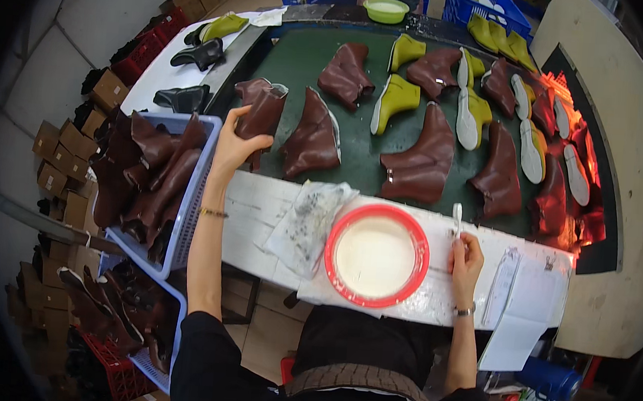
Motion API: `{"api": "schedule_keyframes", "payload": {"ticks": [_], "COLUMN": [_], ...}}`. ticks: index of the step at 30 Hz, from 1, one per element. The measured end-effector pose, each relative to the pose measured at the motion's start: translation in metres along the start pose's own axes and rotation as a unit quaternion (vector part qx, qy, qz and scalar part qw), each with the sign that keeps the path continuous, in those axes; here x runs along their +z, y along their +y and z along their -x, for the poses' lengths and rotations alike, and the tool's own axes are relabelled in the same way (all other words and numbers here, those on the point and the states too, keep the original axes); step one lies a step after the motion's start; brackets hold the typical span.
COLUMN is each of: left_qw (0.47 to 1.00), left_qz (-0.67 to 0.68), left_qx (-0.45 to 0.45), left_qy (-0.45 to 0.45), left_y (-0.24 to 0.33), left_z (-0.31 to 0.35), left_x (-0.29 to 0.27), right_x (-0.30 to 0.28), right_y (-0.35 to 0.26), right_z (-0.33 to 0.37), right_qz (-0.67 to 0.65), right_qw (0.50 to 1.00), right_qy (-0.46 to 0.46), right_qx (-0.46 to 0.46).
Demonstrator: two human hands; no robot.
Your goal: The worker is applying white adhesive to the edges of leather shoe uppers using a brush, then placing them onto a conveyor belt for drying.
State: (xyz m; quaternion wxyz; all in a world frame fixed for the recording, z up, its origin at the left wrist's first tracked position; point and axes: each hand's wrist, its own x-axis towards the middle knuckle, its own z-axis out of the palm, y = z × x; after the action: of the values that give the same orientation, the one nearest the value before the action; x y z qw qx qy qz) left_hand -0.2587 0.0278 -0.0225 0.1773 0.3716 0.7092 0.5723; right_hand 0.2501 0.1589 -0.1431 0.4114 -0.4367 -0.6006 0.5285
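Boot upper (264,111), reddish-brown and glossy, roughly upright in the left hand (238,141), at the near left corner of the green conveyor belt (360,166). Left fingers and thumb wrapped round it from the near side; impossible to tell whether its lower end touches the belt. Close behind it, partly hidden, another brown upper (249,87). In the right hand (468,259), thumb and fingers pinched round the handle of a slim white toothbrush-like brush (457,212), head pointing away from the body, above the white ledge (247,203) along the belt's near side.

Between the two hands on that ledge, a red plastic bowl (422,260) of creamy white liquid (373,256), nearer the right hand; just left of it, a crumpled clear plastic bag (308,226) with dark specks. Right of the right hand, papers (528,289), partly overhanging the ledge's front edge.

On the belt, more reddish-brown boot uppers (421,155) among yellow-green shoe lasts (396,101) with pale soles, the far right ones near a bright orange glow (557,86). Left of the left forearm, a blue plastic basket (193,199) heaped with brown uppers; below it, a second blue basket (178,317), also loaded. Beyond the first basket, black boots (197,54) on a white surface (158,77).
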Motion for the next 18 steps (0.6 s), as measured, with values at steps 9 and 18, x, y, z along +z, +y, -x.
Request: {"api": "schedule_keyframes", "payload": {"ticks": [9, 18], "left_qw": [0.931, 0.943], "left_qz": [-0.361, -0.304], "left_qx": [0.052, 0.122], "left_qy": [0.002, 0.053], "left_y": [-0.089, -0.111], "left_z": [-0.197, -0.21], "left_x": [0.016, 0.015], "right_x": [-0.001, 0.002], "right_y": [-0.006, -0.004], "right_z": [0.011, 0.004], "right_qz": [0.013, 0.027], "right_qw": [0.999, 0.996], "right_qy": [0.009, 0.043], "right_qx": [0.05, 0.071]}}
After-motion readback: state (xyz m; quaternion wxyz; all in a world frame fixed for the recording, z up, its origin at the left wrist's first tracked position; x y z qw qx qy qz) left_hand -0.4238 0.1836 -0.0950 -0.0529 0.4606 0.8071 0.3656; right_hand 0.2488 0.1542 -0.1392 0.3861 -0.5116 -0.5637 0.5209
